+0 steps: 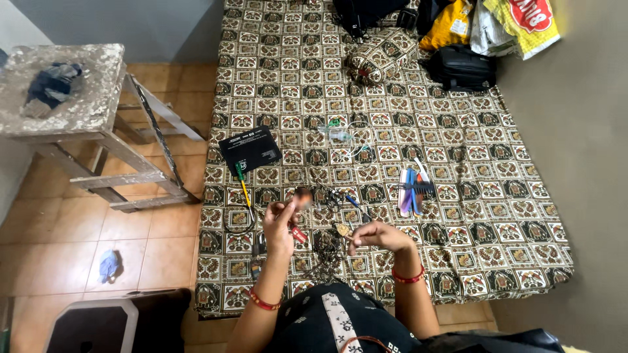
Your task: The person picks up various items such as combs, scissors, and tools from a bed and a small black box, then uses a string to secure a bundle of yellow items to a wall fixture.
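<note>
The left hand [280, 225] is raised above the patterned mattress [497, 216], fingers pinched together on a small blurred object [302, 196] with a brownish tip; a small red piece [298, 233] shows just under the palm, though whether the hand grips it too is hard to tell. The lifted pose seems meant to bring the piece closer to the eye. The right hand [379, 235] sits lower and to the right, fingertips closed on something thin — probably a wire, too fine to make out — above a tangle of dark wires and small parts [327, 248] lying between the two hands.

Farther out, things are spread flat within arm's reach: a yellow-handled screwdriver [244, 191] to the left, a black flat packet [250, 149] beyond it, a bundle of coloured pens or tools [412, 188] to the right, and a clear plastic item [337, 134] farther off. A cushion [383, 53] and bags [461, 67] lie at the far end — a paint-spattered stool [62, 88] stands on the tiled floor [59, 242], left.
</note>
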